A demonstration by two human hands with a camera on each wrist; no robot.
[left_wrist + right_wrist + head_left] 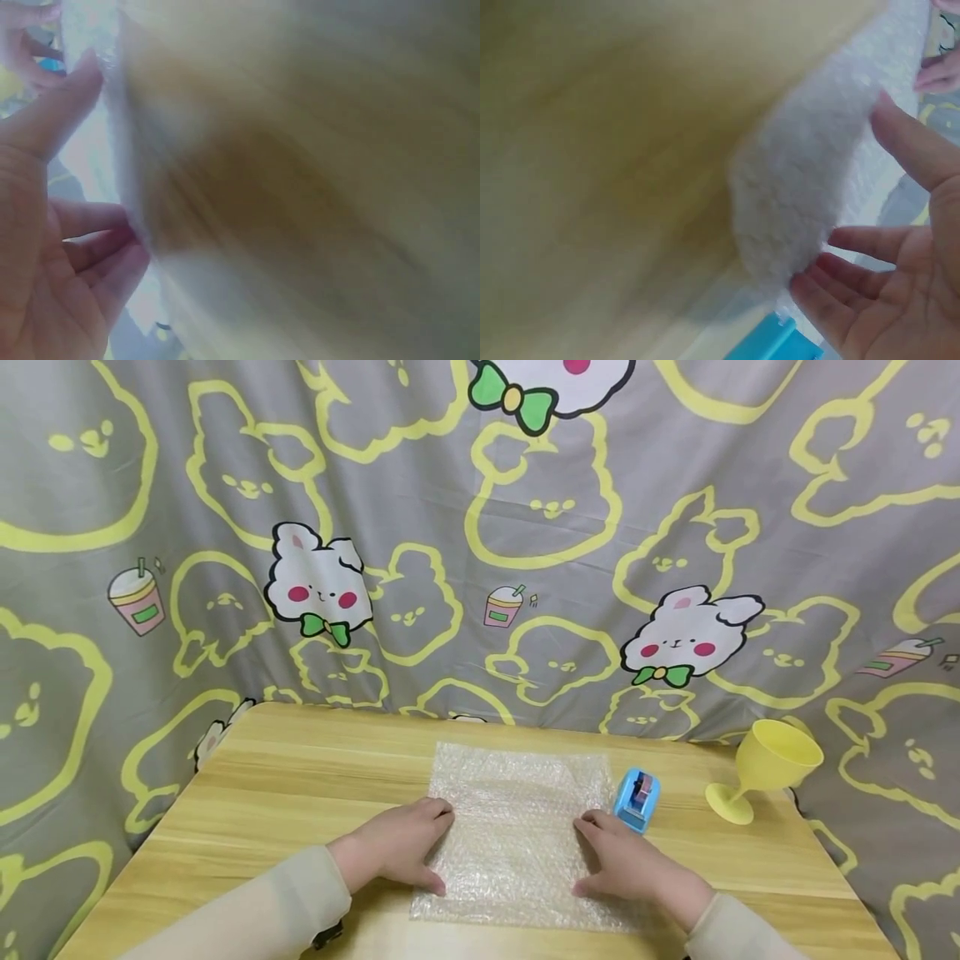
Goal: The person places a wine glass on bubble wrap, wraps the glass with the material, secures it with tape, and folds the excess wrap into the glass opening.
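A square sheet of clear bubble wrap lies between the hands on a light wood-grain table. The left hand, loosely spread, touches its left edge; the right hand, likewise unclenched, rests its fingertips on the right side. Just beyond the right hand sits a small blue plastic tape dispenser; farther right stands a yellow goblet.

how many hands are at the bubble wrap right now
2. The left hand is at the left edge of the bubble wrap, and the right hand is at its right edge, beside the blue tape dispenser.
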